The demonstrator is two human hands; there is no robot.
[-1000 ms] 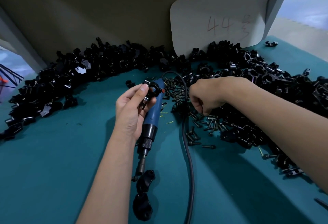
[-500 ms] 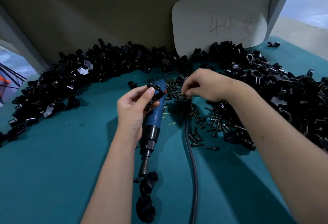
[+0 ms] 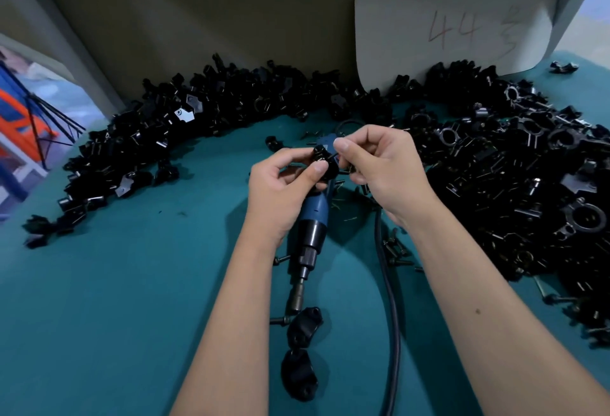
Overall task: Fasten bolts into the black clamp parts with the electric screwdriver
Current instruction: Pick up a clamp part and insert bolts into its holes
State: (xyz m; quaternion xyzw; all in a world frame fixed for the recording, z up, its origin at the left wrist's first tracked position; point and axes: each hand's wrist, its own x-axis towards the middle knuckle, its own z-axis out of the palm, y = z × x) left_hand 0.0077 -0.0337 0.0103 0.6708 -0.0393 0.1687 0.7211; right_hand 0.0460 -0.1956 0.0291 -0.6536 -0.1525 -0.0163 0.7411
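Up above the teal table [image 3: 115, 316], the left hand [image 3: 280, 191] pinches a small black clamp part [image 3: 321, 160] between thumb and curled fingers, and the right hand [image 3: 379, 168] meets it from the right, thumb and forefinger closed on a small dark bolt [image 3: 335, 152] at the clamp's edge; the bolt is mostly hidden. Directly under this grip lies the electric screwdriver [image 3: 313, 217], blue-bodied with a black collar, its bit pointing toward the person and ending beside 2 more black clamp pieces [image 3: 302, 349]. Its black cable [image 3: 391, 300] runs below the right wrist. No bin holds the stock: loose clamp parts [image 3: 165, 138] heap in an arc left and behind the grip, another heap [image 3: 528, 184] to its right, with scattered bolts [image 3: 396, 250] near the right forearm. A pale card [image 3: 462, 13] marked 44 stands behind.
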